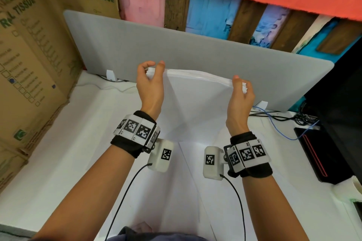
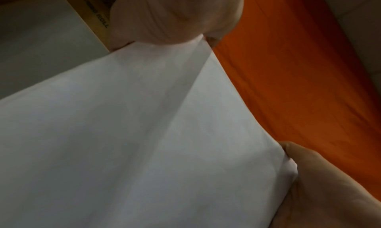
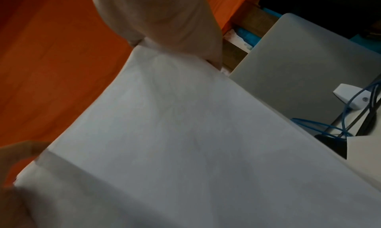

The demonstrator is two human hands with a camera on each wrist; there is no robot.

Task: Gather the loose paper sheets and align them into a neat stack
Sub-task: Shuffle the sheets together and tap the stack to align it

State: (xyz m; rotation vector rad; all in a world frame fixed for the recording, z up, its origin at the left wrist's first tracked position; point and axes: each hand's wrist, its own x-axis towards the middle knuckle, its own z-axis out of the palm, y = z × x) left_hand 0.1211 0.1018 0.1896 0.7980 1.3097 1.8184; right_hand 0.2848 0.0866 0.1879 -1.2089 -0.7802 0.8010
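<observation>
Head view: left hand and right hand pinch a thin, smooth white paper stack upright above the table.

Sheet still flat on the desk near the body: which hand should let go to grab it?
Probably right hand: the loose sheet lies nearer its wrist. Left hand can keep pinching the stack.

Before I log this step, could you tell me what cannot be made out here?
- Sheet count: paper stack edges too fine, head view.
- Bottom edge alignment: blends into white table.
- Left hand and right hand fingers: mostly behind the stack; wrist views blurred.
</observation>
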